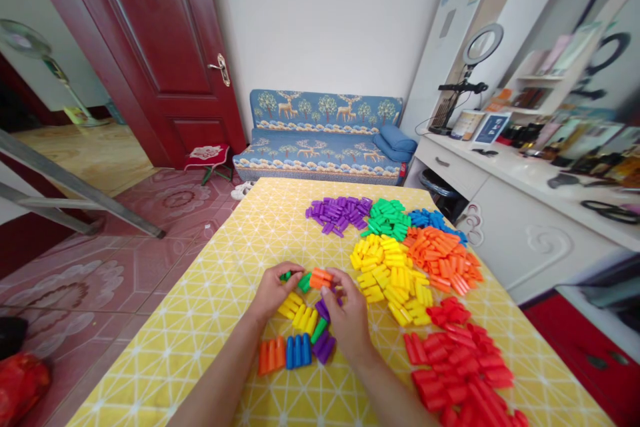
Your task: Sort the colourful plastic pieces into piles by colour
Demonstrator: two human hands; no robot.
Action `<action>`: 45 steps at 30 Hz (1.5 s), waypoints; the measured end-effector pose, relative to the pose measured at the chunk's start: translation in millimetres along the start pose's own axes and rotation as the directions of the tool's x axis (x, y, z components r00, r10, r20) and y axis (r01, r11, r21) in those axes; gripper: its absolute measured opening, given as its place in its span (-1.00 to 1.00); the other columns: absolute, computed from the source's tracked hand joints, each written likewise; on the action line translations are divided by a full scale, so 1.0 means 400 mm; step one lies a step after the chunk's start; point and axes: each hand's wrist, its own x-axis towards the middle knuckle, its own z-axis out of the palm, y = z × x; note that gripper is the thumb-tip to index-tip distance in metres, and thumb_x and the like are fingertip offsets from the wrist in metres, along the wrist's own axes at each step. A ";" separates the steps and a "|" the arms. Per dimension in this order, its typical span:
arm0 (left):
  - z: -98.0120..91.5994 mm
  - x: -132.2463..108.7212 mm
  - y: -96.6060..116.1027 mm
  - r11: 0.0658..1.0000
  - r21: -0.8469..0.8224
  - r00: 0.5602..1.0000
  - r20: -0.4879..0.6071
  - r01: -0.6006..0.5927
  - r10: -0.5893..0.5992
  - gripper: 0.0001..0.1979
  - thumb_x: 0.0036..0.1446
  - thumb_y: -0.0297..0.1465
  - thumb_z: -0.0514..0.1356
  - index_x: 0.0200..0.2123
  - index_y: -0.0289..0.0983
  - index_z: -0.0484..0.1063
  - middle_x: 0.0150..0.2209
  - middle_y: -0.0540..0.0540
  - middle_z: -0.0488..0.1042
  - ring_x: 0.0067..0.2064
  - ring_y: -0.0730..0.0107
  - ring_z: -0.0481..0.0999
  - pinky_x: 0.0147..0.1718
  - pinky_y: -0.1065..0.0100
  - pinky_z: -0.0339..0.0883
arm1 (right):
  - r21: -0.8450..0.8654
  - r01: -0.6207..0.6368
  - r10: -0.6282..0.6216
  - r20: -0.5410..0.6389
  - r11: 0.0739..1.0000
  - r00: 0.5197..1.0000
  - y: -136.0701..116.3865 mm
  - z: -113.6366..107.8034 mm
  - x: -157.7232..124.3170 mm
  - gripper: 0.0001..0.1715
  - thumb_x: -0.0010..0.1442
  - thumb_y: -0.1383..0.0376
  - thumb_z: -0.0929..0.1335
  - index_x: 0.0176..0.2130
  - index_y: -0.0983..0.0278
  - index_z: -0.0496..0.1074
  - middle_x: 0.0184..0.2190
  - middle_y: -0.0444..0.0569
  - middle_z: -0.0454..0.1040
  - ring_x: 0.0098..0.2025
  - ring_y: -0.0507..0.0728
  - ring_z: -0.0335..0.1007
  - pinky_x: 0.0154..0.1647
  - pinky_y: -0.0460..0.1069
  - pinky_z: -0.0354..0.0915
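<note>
My right hand (347,310) pinches an orange piece (321,277) at the far side of a small arrangement of plastic pieces. My left hand (278,288) is closed at the arrangement's left, its fingertips at a green piece (285,275). Another green piece (305,282) lies between the hands. Nearer me are yellow pieces (305,318), a slanted green piece (319,330) and purple pieces (324,347), some partly under my right hand. Blue pieces (299,351) and orange pieces (271,355) stand side by side in a row at the near edge.
On the yellow tablecloth (200,320) lie heaps of purple (340,212), green (387,218), blue (434,220), orange (445,257), yellow (393,273) and red pieces (463,360). A blue sofa (325,140) stands beyond, a white dresser (525,213) at the right.
</note>
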 end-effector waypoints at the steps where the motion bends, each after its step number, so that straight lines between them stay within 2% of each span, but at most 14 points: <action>1: 0.000 0.000 0.000 1.000 0.002 1.000 -0.002 0.006 -0.006 -0.81 0.06 -0.30 0.22 -0.32 -0.27 0.57 -0.31 -0.13 0.58 -0.24 0.28 0.54 -0.18 0.31 0.37 | 0.026 -0.035 0.035 -0.005 0.999 0.999 -0.015 -0.027 0.018 -0.66 0.18 0.26 0.27 -0.04 0.25 0.38 -0.19 0.00 0.48 -0.18 0.11 0.40 -0.22 -0.02 0.34; 3: 0.000 0.001 -0.001 1.000 0.003 1.000 -0.009 0.012 -0.012 -0.81 0.06 -0.29 0.22 -0.34 -0.28 0.56 -0.31 -0.14 0.58 -0.24 0.27 0.54 -0.17 0.30 0.37 | 0.018 -0.048 0.048 -0.031 0.999 0.998 -0.034 -0.107 0.069 -0.62 0.17 0.20 0.29 -0.02 0.25 0.38 -0.23 -0.01 0.47 -0.21 0.10 0.39 -0.27 -0.04 0.34; 5: 0.000 0.002 -0.004 1.000 0.003 1.000 -0.011 0.019 -0.019 -0.80 0.06 -0.27 0.22 -0.33 -0.27 0.56 -0.31 -0.14 0.58 -0.24 0.27 0.54 -0.17 0.30 0.37 | -0.063 -0.014 0.008 -0.102 0.998 0.995 -0.027 -0.218 0.130 -0.57 0.14 0.16 0.30 -0.02 0.25 0.39 -0.25 -0.02 0.45 -0.21 0.10 0.38 -0.27 -0.04 0.33; 9: 0.001 0.002 -0.011 0.999 -0.019 0.999 -0.014 0.036 -0.036 -0.78 0.04 -0.24 0.23 -0.34 -0.26 0.56 -0.30 -0.14 0.58 -0.23 0.25 0.54 -0.15 0.28 0.37 | -0.328 -0.053 -0.026 -0.232 0.943 0.972 0.068 -0.472 0.222 -0.53 0.05 0.14 0.31 -0.05 0.28 0.41 -0.27 0.00 0.45 -0.24 0.12 0.38 -0.28 -0.01 0.33; 12: 0.003 0.003 -0.016 0.998 -0.042 0.999 -0.021 0.046 -0.047 -0.77 0.02 -0.22 0.24 -0.34 -0.25 0.56 -0.30 -0.13 0.59 -0.23 0.24 0.54 -0.16 0.28 0.38 | -0.478 -0.105 0.029 -0.162 0.872 0.986 0.161 -0.628 0.240 -0.65 -0.06 0.18 0.33 -0.25 0.28 0.46 -0.36 0.00 0.50 -0.31 0.15 0.41 -0.26 0.05 0.34; 14: 0.004 0.003 -0.017 0.998 -0.041 0.999 -0.019 0.048 -0.048 -0.77 0.03 -0.23 0.24 -0.34 -0.25 0.56 -0.30 -0.13 0.59 -0.24 0.24 0.55 -0.17 0.29 0.38 | -0.485 -0.099 0.067 -0.082 0.869 0.994 0.213 -0.696 0.233 -0.69 -0.10 0.15 0.34 -0.33 0.27 0.47 -0.36 0.03 0.52 -0.33 0.16 0.42 -0.27 0.07 0.35; 16: 0.004 0.003 -0.015 0.999 -0.026 0.999 -0.018 0.047 -0.047 -0.78 0.04 -0.24 0.23 -0.35 -0.25 0.56 -0.31 -0.12 0.59 -0.24 0.25 0.55 -0.17 0.30 0.38 | -0.463 -0.092 0.100 -0.008 0.881 0.995 0.251 -0.737 0.217 -0.66 -0.10 0.11 0.36 -0.34 0.27 0.49 -0.33 0.06 0.54 -0.33 0.18 0.43 -0.29 0.07 0.37; 20: 0.004 0.002 -0.006 0.999 0.000 0.999 -0.021 0.046 -0.046 -0.80 0.06 -0.26 0.22 -0.35 -0.26 0.56 -0.31 -0.12 0.60 -0.25 0.26 0.56 -0.18 0.31 0.38 | -0.421 -0.117 0.155 0.057 0.899 0.986 0.297 -0.767 0.175 -0.60 -0.10 0.04 0.40 -0.33 0.27 0.52 -0.30 0.09 0.55 -0.28 0.21 0.44 -0.26 0.09 0.37; 25: 0.004 0.001 -0.003 0.999 -0.016 0.998 -0.024 0.049 -0.050 -0.80 0.04 -0.25 0.23 -0.35 -0.25 0.56 -0.32 -0.12 0.60 -0.26 0.26 0.56 -0.19 0.30 0.39 | -0.382 -0.154 0.182 0.038 0.911 0.983 0.321 -0.771 0.135 -0.53 -0.13 -0.06 0.42 -0.36 0.25 0.54 -0.28 0.11 0.56 -0.24 0.26 0.45 -0.22 0.12 0.37; 31: 0.003 0.001 -0.004 0.998 -0.008 0.998 -0.032 0.055 -0.055 -0.80 0.04 -0.24 0.24 -0.37 -0.25 0.56 -0.33 -0.11 0.59 -0.26 0.27 0.55 -0.20 0.33 0.39 | -0.447 -0.104 0.121 0.009 0.889 0.993 0.325 -0.755 0.134 -0.64 -0.07 0.05 0.37 -0.34 0.23 0.54 -0.30 0.08 0.55 -0.28 0.22 0.42 -0.29 0.08 0.34; 36: 0.001 0.001 -0.004 0.998 -0.013 0.998 -0.019 0.060 -0.060 -0.80 0.05 -0.24 0.23 -0.36 -0.25 0.56 -0.32 -0.11 0.59 -0.27 0.27 0.55 -0.21 0.33 0.38 | -0.481 -0.010 0.028 0.031 0.876 0.999 0.330 -0.723 0.145 -0.70 0.01 0.11 0.32 -0.36 0.23 0.51 -0.25 0.06 0.52 -0.19 0.21 0.42 -0.22 0.06 0.33; 39: 0.000 0.001 -0.003 0.998 -0.026 0.998 -0.024 0.059 -0.060 -0.80 0.03 -0.25 0.24 -0.37 -0.25 0.56 -0.33 -0.11 0.59 -0.27 0.27 0.55 -0.21 0.32 0.38 | -0.548 0.064 -0.054 0.035 0.834 0.998 0.324 -0.710 0.143 -0.69 0.07 0.10 0.30 -0.32 0.24 0.50 -0.22 0.06 0.49 -0.17 0.19 0.40 -0.23 0.04 0.33; 41: 0.000 0.002 -0.002 0.998 -0.031 0.998 -0.029 0.059 -0.060 -0.80 0.02 -0.25 0.24 -0.38 -0.25 0.56 -0.34 -0.11 0.59 -0.27 0.26 0.55 -0.22 0.32 0.39 | -0.614 0.076 -0.078 0.024 0.785 0.997 0.310 -0.706 0.135 -0.65 0.11 0.08 0.27 -0.26 0.24 0.49 -0.21 0.05 0.47 -0.24 0.16 0.41 -0.26 0.03 0.33; 45: 0.002 0.002 -0.005 0.997 -0.030 0.997 -0.026 0.067 -0.068 -0.79 0.03 -0.24 0.24 -0.37 -0.25 0.56 -0.33 -0.11 0.59 -0.27 0.26 0.55 -0.20 0.31 0.38 | -0.769 -0.036 0.002 -0.044 0.638 0.999 0.271 -0.701 0.112 -0.51 0.09 -0.04 0.27 -0.17 0.25 0.45 -0.27 0.02 0.49 -0.43 0.12 0.40 -0.38 0.03 0.29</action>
